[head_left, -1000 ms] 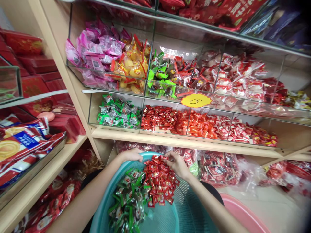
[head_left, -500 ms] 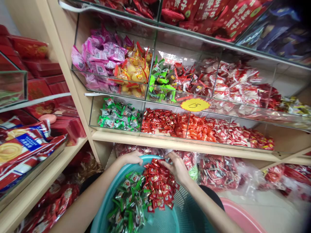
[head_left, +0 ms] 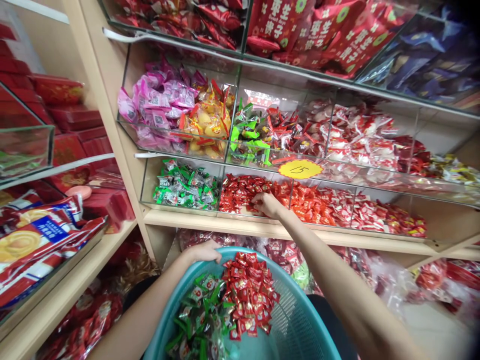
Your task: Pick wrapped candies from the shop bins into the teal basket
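One teal basket (head_left: pixel 300 310) contains two piles: one of green-trimmed packets (head_left: pixel 200 310) at left, one of red packets (head_left: pixel 250 295) beside it. Individual packets overlap and cannot be counted. The left hand (head_left: pixel 205 251) grips the basket's far-left rim; the red pile lies to its right and nearer the wearer. The right hand (head_left: pixel 267 204) is beyond the far rim, fingers curled at the loose red sweets (head_left: pixel 240 191) in the lower shelf row; whether it grips any cannot be told. One yellow tag (head_left: pixel 300 169), marked 15, is above it, to the right.
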### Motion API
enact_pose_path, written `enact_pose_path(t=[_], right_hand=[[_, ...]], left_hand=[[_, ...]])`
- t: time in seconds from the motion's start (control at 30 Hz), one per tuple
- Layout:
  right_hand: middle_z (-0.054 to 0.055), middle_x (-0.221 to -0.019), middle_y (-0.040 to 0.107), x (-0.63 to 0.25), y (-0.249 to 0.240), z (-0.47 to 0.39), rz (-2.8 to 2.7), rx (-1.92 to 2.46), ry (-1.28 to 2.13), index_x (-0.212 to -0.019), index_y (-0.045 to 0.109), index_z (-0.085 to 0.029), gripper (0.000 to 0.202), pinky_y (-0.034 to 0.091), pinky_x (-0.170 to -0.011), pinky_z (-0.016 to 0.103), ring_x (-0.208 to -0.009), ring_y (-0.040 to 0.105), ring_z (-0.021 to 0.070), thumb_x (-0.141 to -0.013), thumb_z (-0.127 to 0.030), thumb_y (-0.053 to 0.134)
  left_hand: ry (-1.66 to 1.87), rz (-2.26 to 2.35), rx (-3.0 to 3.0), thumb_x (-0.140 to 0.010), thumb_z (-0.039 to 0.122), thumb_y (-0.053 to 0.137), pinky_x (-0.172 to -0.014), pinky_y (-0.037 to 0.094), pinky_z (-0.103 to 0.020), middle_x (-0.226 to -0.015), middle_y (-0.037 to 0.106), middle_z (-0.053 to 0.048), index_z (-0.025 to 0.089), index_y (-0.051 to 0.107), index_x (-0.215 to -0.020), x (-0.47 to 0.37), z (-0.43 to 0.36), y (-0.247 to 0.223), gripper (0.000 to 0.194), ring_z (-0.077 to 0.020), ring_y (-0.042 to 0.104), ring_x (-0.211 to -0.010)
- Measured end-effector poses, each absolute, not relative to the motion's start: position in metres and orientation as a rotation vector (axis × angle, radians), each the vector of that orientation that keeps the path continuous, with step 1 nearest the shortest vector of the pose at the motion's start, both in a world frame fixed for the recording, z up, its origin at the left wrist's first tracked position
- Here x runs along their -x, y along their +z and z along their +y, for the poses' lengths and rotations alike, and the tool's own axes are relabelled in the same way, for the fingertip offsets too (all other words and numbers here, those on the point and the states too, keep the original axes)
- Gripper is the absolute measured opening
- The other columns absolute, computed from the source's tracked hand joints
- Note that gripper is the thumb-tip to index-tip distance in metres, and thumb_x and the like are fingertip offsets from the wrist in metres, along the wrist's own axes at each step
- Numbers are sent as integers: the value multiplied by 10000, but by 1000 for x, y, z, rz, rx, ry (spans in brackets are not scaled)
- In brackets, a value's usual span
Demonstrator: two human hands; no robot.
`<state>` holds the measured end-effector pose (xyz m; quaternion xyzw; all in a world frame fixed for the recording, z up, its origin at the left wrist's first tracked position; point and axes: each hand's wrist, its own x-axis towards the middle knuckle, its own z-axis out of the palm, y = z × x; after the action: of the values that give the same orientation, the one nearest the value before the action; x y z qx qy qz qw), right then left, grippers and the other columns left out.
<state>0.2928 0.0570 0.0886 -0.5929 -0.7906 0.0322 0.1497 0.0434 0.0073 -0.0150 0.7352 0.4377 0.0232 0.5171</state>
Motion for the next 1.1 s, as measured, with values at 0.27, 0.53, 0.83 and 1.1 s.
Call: enact_pose_path(t=[0.27,0.53,0.83,1.1], right_hand=[[4,-643,648,-294,66,72,-2333,1750,181,-743,697,-219,212,381,-571,209,-622,549,142,-595,-95,611],[19,-637,623,-294,69,71,-2204,1754,304,-681,670,-177,130,373,-575,223,-607,527,134,-556,-203,696],[-31,-559,514,-295,70,59,-1942,1632,504,-804,576,-122,318,336,-454,196,-482,433,75,-659,-403,611],[-2,-712,504,-286,91,26,-1711,1306,150,-841,554,-153,318,392,-591,238,-609,445,105,-682,-422,615]], left_hand=[[55,1063,-1742,-506,222,514,-472,393,-192,-615,584,37,170,647,-718,-44,9,-18,255,-133,525,-566],[22,1070,-1751,-508,224,510,-478,393,-194,-624,595,37,168,634,-710,-46,7,-9,244,-144,545,-587],[19,1075,-1744,-513,217,520,-473,376,-193,-622,603,33,159,637,-702,-47,11,-18,230,-134,530,-572],[26,1050,-1729,-518,220,521,-475,383,-196,-634,612,27,155,650,-743,-45,13,-22,267,-135,536,-567]])
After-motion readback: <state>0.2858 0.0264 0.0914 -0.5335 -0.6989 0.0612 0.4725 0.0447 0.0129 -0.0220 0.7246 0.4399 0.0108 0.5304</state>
